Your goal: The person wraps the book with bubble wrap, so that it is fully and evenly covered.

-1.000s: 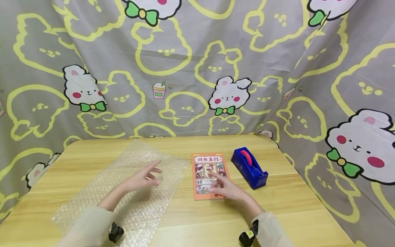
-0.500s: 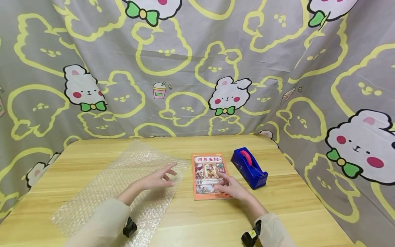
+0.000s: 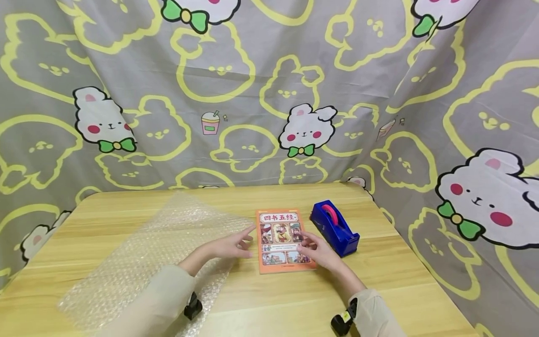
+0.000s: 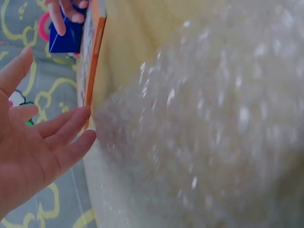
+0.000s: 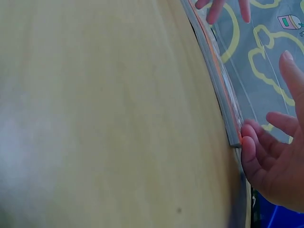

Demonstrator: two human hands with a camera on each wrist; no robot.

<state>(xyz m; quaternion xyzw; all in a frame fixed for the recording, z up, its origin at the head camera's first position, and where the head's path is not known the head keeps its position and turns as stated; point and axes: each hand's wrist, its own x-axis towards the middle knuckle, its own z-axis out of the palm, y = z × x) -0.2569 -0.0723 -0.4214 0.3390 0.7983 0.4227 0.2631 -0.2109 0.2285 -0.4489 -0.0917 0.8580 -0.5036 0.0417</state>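
四书五经 book [image 3: 280,245] lies on the counter [image 3: 269,304]
Left hand [image 3: 229,246] and right hand [image 3: 324,255] flank it, fingers loosely apart, gripping nothing (contact unclear), apparently to span both edges; bubble wrap [image 3: 139,248] left, tape dispenser [image 3: 340,236] right.

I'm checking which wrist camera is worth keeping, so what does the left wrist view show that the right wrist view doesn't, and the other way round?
Only left wrist: the bubble wrap, the pink tape roll, and the palm of the left hand.
Only right wrist: the palm side of the right hand; the left view catches just its fingers.
Both: the book seen edge-on, the blue tape dispenser, the tabletop and the patterned curtain.
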